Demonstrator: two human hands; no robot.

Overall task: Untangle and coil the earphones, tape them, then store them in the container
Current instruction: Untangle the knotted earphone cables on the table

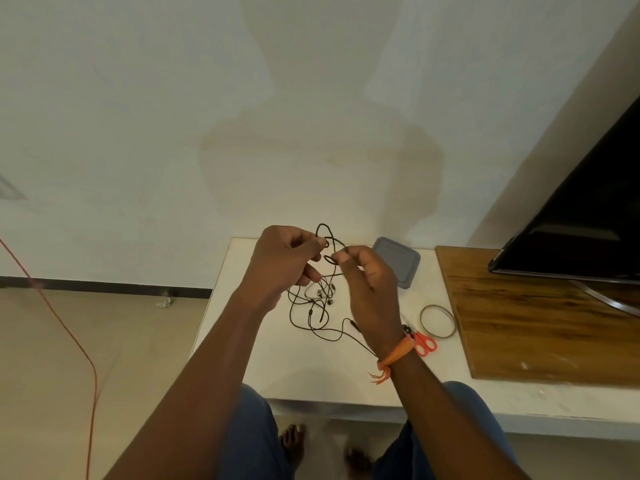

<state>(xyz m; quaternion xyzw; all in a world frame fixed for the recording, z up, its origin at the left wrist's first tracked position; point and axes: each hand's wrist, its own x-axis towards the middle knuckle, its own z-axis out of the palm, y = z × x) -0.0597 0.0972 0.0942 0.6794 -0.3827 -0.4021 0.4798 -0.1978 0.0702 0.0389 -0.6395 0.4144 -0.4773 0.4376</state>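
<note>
The black earphones [313, 311] hang in a tangled bunch above the white table [329, 375]. My left hand [282, 263] pinches a loop of the cord near its top, between thumb and fingers. My right hand [372, 289] pinches the cord just beside it, fingertips almost touching the left hand's. Loops rise above both hands and trail down to the tabletop, where the earbuds and plug lie. A grey lidded container [401, 263] sits behind my right hand, partly hidden by it. A roll of clear tape [437, 321] lies to the right.
Orange-handled scissors [424, 342] lie by my right wrist. A wooden board [540, 320] carries a dark television [581, 216] at the right. An orange cable [69, 337] runs over the floor at the left. My knees and bare feet show below the table edge.
</note>
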